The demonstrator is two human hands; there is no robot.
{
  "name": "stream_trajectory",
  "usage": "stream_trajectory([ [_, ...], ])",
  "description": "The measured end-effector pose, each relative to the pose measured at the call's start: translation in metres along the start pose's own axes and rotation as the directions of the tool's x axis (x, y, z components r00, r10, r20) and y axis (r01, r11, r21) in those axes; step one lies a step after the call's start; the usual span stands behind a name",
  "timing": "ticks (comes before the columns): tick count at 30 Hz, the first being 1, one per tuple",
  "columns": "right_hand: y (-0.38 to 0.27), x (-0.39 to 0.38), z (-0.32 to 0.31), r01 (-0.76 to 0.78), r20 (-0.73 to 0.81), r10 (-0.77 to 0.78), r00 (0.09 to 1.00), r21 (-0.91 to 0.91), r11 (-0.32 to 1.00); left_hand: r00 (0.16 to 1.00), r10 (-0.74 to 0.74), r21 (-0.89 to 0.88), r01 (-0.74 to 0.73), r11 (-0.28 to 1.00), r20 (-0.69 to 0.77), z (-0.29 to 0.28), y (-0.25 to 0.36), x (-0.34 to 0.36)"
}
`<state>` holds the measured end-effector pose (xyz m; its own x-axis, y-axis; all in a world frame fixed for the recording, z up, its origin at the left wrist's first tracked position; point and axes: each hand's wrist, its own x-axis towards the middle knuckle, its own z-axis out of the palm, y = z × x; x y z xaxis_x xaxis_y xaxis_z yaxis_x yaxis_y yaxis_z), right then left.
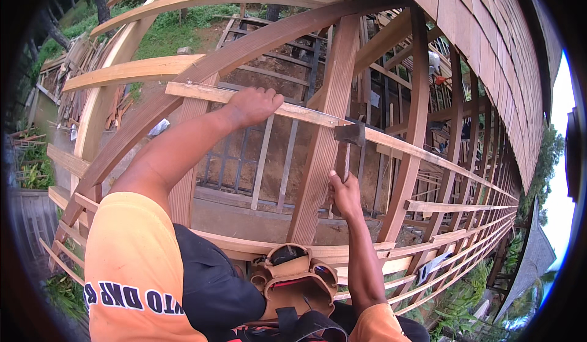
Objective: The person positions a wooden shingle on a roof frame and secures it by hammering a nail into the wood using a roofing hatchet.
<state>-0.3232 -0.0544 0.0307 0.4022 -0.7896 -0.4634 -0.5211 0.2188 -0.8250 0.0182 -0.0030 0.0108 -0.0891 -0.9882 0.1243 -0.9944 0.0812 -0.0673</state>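
A long pale wooden batten (308, 115) runs across several brown rafters, from left of centre toward the far right. My left hand (254, 106) is closed over it, left of the wide middle rafter (316, 180). Upright in my right hand (345, 194) is a hammer (350, 133), its handle in my closed fingers. The dark hammer head is at the batten, close to where it crosses the middle rafter. Whether the head touches the wood I cannot tell. A brown leather tool pouch (299, 292) hangs at my waist, below both hands.
Lower battens (342, 254) cross the rafters in front of my body. Wooden shingles (461, 30) cover the roof slope at upper right. A curved dark beam (257, 38) spans the upper left. Through the open frame, ground and stacked lumber (79, 67) show far below.
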Motion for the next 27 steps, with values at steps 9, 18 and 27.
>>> stream_trajectory([
  [9,0.044,0.000,0.049,0.219,0.024,-0.251,0.968,0.417,0.882,0.980,0.175,-0.108,-0.185,0.977,-0.096,-0.036,-0.022,-0.006],
  [18,0.034,-0.005,0.064,0.227,-0.040,-0.230,0.972,0.388,0.893,0.725,-0.642,-0.318,0.565,0.761,-0.248,-0.037,-0.172,-0.149],
  [27,0.047,-0.009,0.057,0.350,-0.176,-0.313,0.933,0.258,0.901,0.537,-0.842,-0.558,0.714,0.423,0.049,0.000,-0.131,-0.131],
])
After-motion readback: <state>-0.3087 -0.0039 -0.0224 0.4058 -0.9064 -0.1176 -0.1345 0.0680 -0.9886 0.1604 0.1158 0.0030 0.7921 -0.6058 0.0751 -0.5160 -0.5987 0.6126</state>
